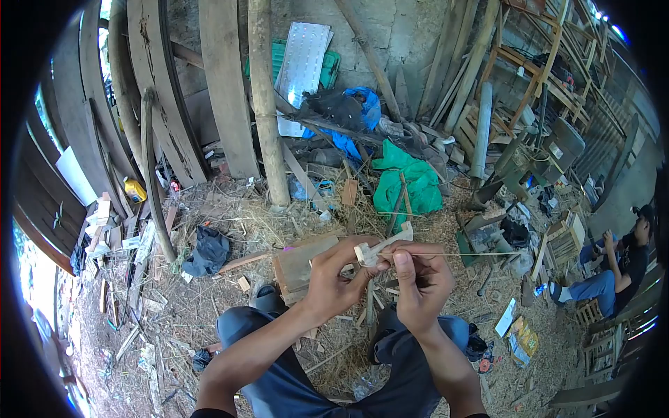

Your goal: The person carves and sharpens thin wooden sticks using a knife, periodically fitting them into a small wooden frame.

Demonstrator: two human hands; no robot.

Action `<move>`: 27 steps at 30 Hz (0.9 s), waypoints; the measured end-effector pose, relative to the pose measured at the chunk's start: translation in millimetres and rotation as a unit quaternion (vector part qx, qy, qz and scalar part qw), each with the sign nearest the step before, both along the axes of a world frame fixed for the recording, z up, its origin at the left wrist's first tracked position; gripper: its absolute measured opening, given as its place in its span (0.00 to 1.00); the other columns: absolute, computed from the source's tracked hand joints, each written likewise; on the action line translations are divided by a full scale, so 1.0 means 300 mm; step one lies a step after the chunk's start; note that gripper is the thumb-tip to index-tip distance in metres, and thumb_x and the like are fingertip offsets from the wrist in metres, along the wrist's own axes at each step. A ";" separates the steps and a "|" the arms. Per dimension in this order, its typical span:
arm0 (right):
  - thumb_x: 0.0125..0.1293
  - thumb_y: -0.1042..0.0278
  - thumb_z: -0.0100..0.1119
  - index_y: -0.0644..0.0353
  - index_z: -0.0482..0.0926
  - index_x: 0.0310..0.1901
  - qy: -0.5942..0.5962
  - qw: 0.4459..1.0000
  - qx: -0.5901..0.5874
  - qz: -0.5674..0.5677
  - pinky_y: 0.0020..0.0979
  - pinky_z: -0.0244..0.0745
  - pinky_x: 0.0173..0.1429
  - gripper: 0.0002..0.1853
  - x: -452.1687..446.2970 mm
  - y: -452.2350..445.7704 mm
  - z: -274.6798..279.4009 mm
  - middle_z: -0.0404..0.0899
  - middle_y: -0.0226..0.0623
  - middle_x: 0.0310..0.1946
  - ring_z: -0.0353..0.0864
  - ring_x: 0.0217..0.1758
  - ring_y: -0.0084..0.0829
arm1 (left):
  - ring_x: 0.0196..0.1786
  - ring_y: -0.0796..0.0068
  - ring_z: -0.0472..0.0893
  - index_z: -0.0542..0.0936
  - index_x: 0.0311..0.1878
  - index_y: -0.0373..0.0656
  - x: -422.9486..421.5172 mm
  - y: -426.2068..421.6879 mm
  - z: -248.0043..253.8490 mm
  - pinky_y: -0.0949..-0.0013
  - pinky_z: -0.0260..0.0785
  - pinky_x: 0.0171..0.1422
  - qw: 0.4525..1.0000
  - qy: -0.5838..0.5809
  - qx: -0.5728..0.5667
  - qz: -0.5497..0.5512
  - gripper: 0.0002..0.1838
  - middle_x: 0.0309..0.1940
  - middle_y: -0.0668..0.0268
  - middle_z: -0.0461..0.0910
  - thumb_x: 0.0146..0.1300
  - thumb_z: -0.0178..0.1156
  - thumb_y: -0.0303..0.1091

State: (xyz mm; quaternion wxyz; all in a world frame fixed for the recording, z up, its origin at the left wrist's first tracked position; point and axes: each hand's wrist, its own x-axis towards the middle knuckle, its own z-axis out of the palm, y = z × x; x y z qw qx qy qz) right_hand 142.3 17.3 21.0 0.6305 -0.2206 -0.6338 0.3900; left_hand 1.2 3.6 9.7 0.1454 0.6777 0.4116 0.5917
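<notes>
My left hand (336, 277) is closed around a small pale carved wooden piece (364, 255), which has a blocky end and a narrower arm angling up to the right. Close beside it, my right hand (422, 284) pinches a thin straight stick (481, 254) between thumb and fingers. The stick points out to the right, and its left end is hidden by the fingers near the carved piece. Whether the stick touches the carved piece, I cannot tell. Below my hands, a flat wooden board (296, 268) lies on the ground between my knees and the wall.
Wood scraps and shavings litter the ground. A green sack (411, 182) and a black plastic bag (209, 251) lie ahead. A wooden post (262, 104) stands in front. At the right, another person (617, 272) sits low. A yellow bottle (134, 190) is at the left.
</notes>
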 end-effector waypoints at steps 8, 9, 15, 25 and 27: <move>0.65 0.76 0.58 0.66 0.76 0.40 -0.146 0.981 0.084 -0.094 0.18 0.60 0.20 0.04 0.031 0.024 0.029 0.83 0.34 0.31 0.64 0.18 0.11 | 0.41 0.60 0.82 0.79 0.42 0.35 -0.005 0.011 -0.004 0.66 0.74 0.42 1.000 0.015 -0.009 0.005 0.13 0.44 0.56 0.80 0.51 0.65 0.19; 0.65 0.76 0.58 0.66 0.76 0.40 -0.146 0.981 0.084 -0.094 0.18 0.60 0.20 0.04 0.033 0.024 0.033 0.83 0.34 0.31 0.64 0.18 0.11 | 0.41 0.60 0.82 0.79 0.42 0.35 -0.006 0.014 -0.004 0.66 0.74 0.42 1.000 0.016 -0.009 0.004 0.13 0.44 0.56 0.80 0.51 0.65 0.19; 0.64 0.76 0.59 0.67 0.76 0.39 -0.204 0.969 0.090 -0.111 0.19 0.70 0.24 0.05 0.040 0.020 0.073 0.83 0.36 0.31 0.81 0.26 0.18 | 0.45 0.54 0.80 0.79 0.41 0.37 -0.006 0.025 -0.017 0.62 0.74 0.47 0.998 0.058 -0.003 0.010 0.14 0.43 0.56 0.80 0.50 0.64 0.18; 0.69 0.70 0.53 0.70 0.77 0.38 -0.246 0.954 -0.158 -0.069 0.28 0.74 0.41 0.09 0.085 0.223 -0.042 0.84 0.40 0.31 0.83 0.35 0.28 | 0.34 0.58 0.82 0.80 0.42 0.38 0.001 0.146 -0.128 0.64 0.72 0.39 0.977 0.090 -0.195 0.021 0.11 0.31 0.55 0.82 0.58 0.64 0.32; 0.70 0.69 0.51 0.68 0.77 0.38 -0.202 0.949 -0.240 -0.013 0.28 0.71 0.42 0.10 0.085 0.288 -0.105 0.84 0.37 0.31 0.81 0.35 0.24 | 0.32 0.58 0.82 0.80 0.42 0.37 -0.016 0.203 -0.200 0.64 0.71 0.37 0.961 0.102 -0.256 0.029 0.11 0.29 0.55 0.82 0.61 0.62 0.35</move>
